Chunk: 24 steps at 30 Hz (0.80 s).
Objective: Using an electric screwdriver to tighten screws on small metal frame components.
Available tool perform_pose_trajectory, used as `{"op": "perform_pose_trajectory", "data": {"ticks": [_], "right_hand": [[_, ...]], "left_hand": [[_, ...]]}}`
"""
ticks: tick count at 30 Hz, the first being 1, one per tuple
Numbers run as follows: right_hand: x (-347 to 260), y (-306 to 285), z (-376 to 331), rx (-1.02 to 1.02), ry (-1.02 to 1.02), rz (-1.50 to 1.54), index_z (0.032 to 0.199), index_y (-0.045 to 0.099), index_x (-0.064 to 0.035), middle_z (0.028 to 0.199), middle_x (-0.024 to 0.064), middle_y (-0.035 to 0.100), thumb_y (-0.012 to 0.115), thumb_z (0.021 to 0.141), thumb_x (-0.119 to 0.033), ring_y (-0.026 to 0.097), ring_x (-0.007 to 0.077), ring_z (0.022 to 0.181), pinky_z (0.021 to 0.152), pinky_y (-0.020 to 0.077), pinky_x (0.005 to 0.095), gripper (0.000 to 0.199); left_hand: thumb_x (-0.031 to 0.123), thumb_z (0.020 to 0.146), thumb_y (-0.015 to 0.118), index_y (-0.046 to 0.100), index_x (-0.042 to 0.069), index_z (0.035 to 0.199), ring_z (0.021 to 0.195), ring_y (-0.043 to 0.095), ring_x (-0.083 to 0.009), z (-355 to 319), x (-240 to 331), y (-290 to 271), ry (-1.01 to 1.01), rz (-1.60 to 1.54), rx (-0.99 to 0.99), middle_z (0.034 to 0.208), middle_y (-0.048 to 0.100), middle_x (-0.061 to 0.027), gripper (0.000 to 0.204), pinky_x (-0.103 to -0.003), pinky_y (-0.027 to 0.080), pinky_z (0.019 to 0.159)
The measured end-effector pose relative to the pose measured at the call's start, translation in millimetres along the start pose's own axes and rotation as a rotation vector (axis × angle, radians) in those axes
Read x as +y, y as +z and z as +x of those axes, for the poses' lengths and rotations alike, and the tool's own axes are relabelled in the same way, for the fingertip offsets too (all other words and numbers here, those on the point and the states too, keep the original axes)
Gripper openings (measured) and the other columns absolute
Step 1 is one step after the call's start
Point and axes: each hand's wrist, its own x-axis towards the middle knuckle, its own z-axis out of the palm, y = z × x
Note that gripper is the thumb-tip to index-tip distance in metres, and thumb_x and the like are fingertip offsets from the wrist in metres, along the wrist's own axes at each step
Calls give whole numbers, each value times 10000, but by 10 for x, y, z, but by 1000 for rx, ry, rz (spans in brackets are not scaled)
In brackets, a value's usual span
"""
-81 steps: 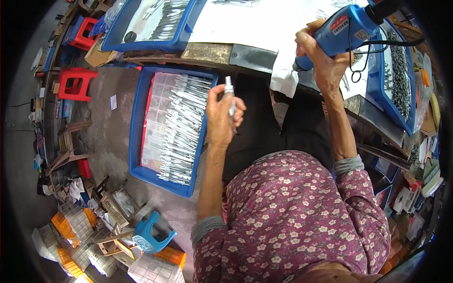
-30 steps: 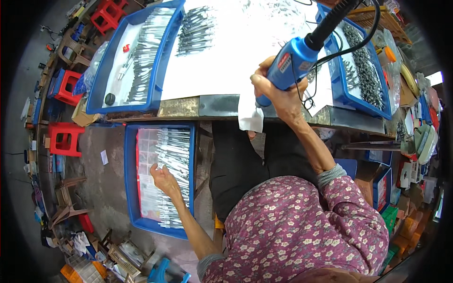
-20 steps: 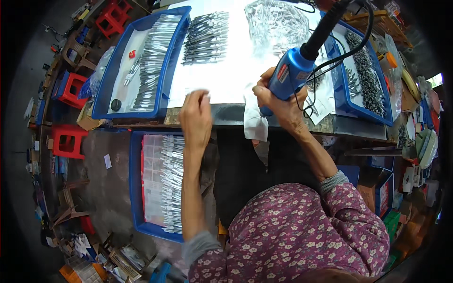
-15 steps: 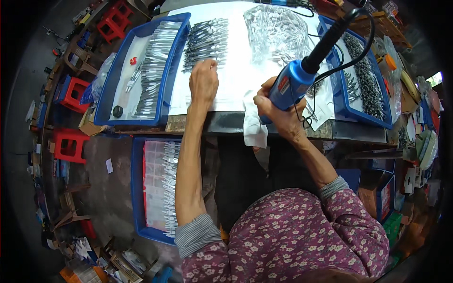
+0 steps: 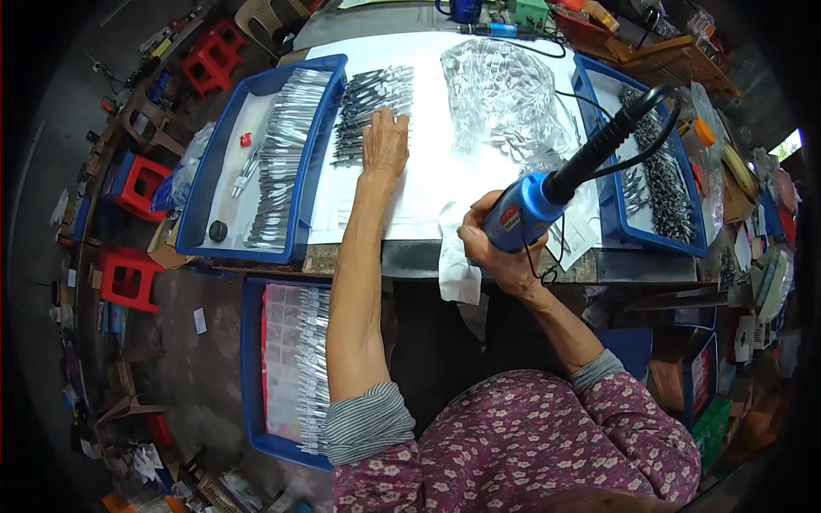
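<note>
My left hand (image 5: pixel 385 141) reaches out over the white paper sheet (image 5: pixel 445 184) on the workbench, fingers spread on a row of small dark-and-silver pieces (image 5: pixel 369 103). Whether it grips one is not visible. My right hand (image 5: pixel 494 250) is closed around a blue hand tool (image 5: pixel 534 205) with a black barrel and black cable, held near the table's front edge. A white cloth (image 5: pixel 457 265) hangs from under that hand.
A blue tray (image 5: pixel 265 162) with lined-up silver pieces stands left of the paper. Another blue tray (image 5: pixel 654 179) with dark pieces is at the right. A crumpled clear plastic bag (image 5: pixel 505 98) lies on the paper. Below, a blue floor tray (image 5: pixel 286 376) holds packed pieces. Red stools (image 5: pixel 132 184) stand left.
My left hand rose from the floor tray, crossed the table edge and stretched to the row of pieces on the paper. The right hand with the tool stayed near the table's front edge.
</note>
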Motion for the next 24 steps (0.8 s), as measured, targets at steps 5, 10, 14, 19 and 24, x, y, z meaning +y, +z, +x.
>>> {"op": "perform_pose_trajectory", "data": {"ticks": [5, 10, 14, 19, 24], "right_hand": [[62, -24, 29, -12, -63, -34, 822, 508, -4, 630, 45, 558, 619, 664, 76, 549, 82, 525, 467, 449, 202, 209], [68, 2, 60, -12, -83, -1, 847, 504, -2, 631, 50, 557, 619, 676, 67, 549, 86, 524, 465, 454, 203, 218], [35, -21, 92, 13, -36, -74, 847, 510, 6, 624, 46, 554, 630, 678, 44, 549, 91, 523, 472, 459, 214, 210], [-21, 15, 66, 11, 3, 22, 851, 516, 11, 630, 46, 558, 630, 686, 32, 550, 94, 526, 466, 458, 216, 202], [35, -68, 79, -21, -19, -36, 851, 510, 5, 626, 43, 557, 625, 706, 20, 543, 88, 518, 458, 460, 217, 186]], "left_hand": [[31, 726, 505, 549, 103, 894, 872, 484, -233, -10, -27, -62, -9, 26, 101, 882, 494, -64, 188, -406, 353, 760], [7, 742, 487, 507, 80, 1009, 923, 496, -212, -92, -141, -279, -38, 22, 251, 885, 540, -64, 278, -474, 279, 894], [25, 840, 462, 470, 45, 975, 776, 542, -238, -64, -74, -642, 22, -267, 569, 823, 528, -94, 137, -466, 373, 826], [160, 912, 395, 323, 88, 987, 624, 539, -101, -389, 281, -1300, 12, -989, 663, 686, 518, -63, 127, -183, 424, 541], [254, 921, 396, 354, 102, 1007, 418, 363, -51, -980, 957, -1645, -600, -1679, 372, 591, 473, -40, 180, -172, 282, 361]]}}
